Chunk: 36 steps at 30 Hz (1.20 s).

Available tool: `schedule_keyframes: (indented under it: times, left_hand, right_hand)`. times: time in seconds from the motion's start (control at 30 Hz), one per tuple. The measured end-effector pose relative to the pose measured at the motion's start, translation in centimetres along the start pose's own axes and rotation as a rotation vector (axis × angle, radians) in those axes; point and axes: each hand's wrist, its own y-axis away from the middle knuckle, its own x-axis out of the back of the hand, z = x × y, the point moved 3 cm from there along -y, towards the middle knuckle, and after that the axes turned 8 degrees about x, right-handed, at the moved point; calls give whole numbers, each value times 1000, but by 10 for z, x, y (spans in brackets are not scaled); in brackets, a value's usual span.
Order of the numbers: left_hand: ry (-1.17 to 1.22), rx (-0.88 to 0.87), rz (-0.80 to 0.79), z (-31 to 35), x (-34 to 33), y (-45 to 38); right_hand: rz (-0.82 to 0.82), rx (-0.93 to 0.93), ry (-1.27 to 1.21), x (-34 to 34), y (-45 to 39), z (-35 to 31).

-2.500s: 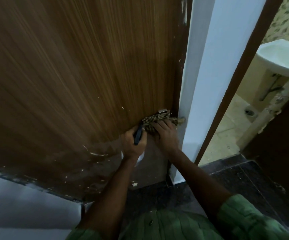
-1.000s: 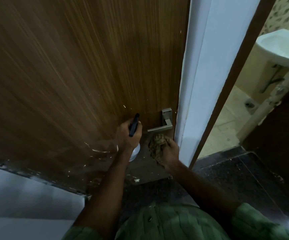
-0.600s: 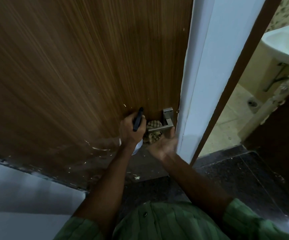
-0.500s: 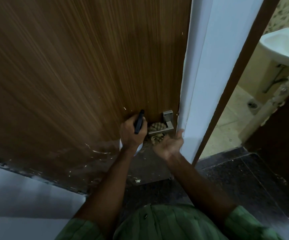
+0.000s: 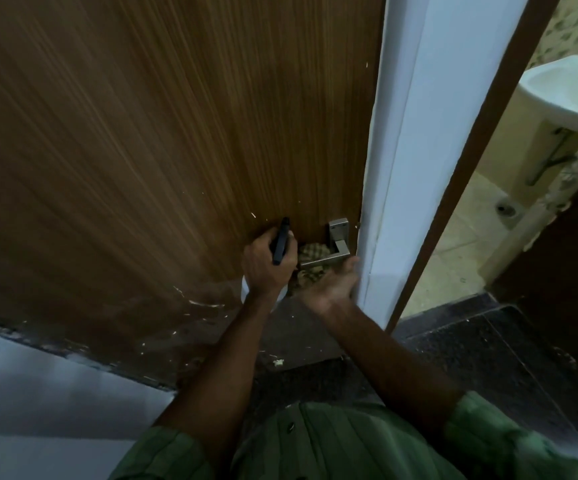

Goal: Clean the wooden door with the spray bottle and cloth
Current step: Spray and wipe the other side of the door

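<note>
Head view, door: a wooden door [image 5: 176, 133] fills the frame, closed against a white frame [image 5: 405, 140]
Left hand: the left hand [image 5: 267, 268] grips a spray bottle [image 5: 280, 245], fingers curled round its dark head, close to the door
Right hand: the right hand [image 5: 334, 284] lies palm-up just below the metal handle [image 5: 336, 249], fingers relaxed and spread
Cloth: a patterned cloth [image 5: 310, 263] hangs over the handle
Background: a white basin [image 5: 564, 95] at the right

white wall [image 5: 419, 133] | dark speckled floor [image 5: 488, 348] | white basin [image 5: 564, 91]
</note>
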Motion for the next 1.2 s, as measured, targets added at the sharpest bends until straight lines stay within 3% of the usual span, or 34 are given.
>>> schedule_keyframes:
  times: [0.1,0.23,0.37,0.47,0.57,0.73,0.87,0.93,1.07,1.2]
  left_hand:
    - [17,-18,-5,-2,-1,2]
    - [15,-20,9,-1,1,-5]
    - [34,-8,-13,-6,-3,1]
    - [34,-16,-15,-6,-1,-2]
    - [30,12,-3,-9,-4,-3]
    - [58,32,19,-4,-2,-6]
    - [58,61,32,-3,-3,-9]
    - [63,50,31,-2,-2,-10]
    - [58,34,10,1,-1,-13]
    - [49,47,22,3,-3,-14]
  right_hand:
    - [-43,-16,-11,-2,7,-7]
    - [69,88,-53,-2,-2,-19]
    - [-16,58,164,-4,10,-5]
    - [67,260,637,6,21,-21]
    - [193,579,1039,24,31,-26]
    - [-42,1253,1612,-4,35,-47]
    - [-245,1469,2109,-20,13,-39]
    - [-329,1440,2248,-20,7,-37]
    - [-470,1381,2325,-21,0,-35]
    - [-597,1497,1949,-39,21,-42]
